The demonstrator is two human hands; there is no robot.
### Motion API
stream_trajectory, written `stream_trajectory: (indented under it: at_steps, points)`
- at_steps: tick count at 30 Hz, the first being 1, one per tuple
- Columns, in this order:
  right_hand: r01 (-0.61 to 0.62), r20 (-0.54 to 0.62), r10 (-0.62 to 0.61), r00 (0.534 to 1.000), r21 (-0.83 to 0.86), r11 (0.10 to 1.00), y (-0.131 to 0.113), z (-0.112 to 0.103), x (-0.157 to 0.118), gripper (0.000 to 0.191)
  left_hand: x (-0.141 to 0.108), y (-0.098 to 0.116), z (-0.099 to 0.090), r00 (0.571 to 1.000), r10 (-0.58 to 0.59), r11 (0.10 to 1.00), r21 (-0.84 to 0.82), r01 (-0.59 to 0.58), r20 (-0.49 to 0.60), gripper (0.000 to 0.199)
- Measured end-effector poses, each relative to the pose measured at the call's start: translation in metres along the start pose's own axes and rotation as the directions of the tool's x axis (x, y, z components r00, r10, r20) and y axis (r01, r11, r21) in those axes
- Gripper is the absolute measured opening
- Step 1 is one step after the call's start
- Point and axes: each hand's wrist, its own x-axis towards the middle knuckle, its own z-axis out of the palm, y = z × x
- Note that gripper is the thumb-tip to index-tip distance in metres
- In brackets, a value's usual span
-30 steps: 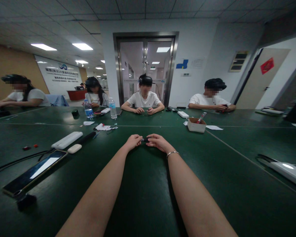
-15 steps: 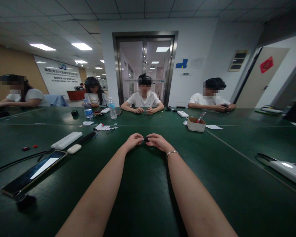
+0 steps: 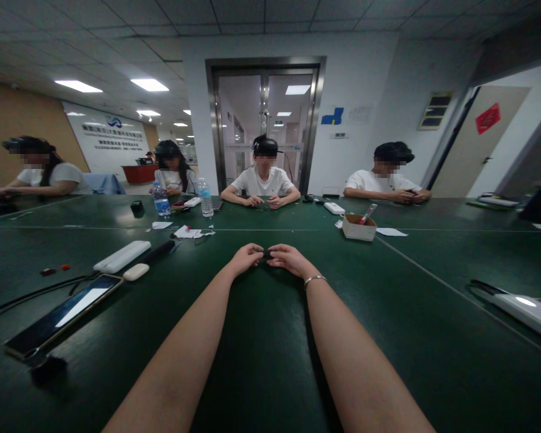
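Straight ahead over the green table [image 3: 270,337], my two hands face each other, fingertips close together. A small dark object [image 3: 266,254] sits between them, too small and shaded to name. My left hand [image 3: 245,258] pinches it from the left with bent fingers. From the other side, the curled fingers of my right hand [image 3: 290,260] close on it, with a silver bangle [image 3: 314,279] round that wrist. Much of the object is hidden by the fingertips.
On the left lie a phone [image 3: 65,316], a white power bank [image 3: 121,257], a white earbud case [image 3: 136,272] and a black cable. Beyond my hands stand a small cardboard box [image 3: 359,228] and two water bottles [image 3: 205,198]. Several people sit across the table.
My hands keep almost the same place and pose around the small dark object. Across the table, the heads of the people at far left and right have shifted slightly.
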Motion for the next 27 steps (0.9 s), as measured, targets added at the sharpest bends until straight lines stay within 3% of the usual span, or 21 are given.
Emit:
stream_trajectory:
  at_steps: [8,14,18,23,27]
  points:
    - [-0.010,-0.003,0.010,1.000,-0.002,1.000,0.0008,-0.0010,0.0014,0.022,-0.0011,0.0033,0.0006,1.000,-0.005,1.000,0.028,0.005,-0.005,0.025]
    - [-0.008,0.008,0.007,1.000,0.014,1.000,0.0008,-0.0008,0.0008,0.020,0.0013,-0.0004,-0.0009,0.999,-0.032,0.999,0.018,0.032,0.012,0.040]
    - [-0.004,-0.006,0.004,1.000,0.016,1.000,0.0010,-0.0010,0.0007,0.020,0.0017,-0.0022,-0.0006,1.000,0.014,0.999,0.031,-0.014,-0.014,0.028]
    - [-0.007,0.003,0.007,1.000,0.003,1.000,0.0003,-0.0012,0.0005,0.020,0.0006,0.0009,0.0001,0.999,-0.033,0.999,0.030,0.033,0.027,0.038]
    - [-0.006,0.001,0.006,1.000,0.003,1.000,0.0000,-0.0006,0.0007,0.021,-0.0003,0.0034,0.0003,1.000,-0.019,1.000,0.025,0.018,0.009,0.027]
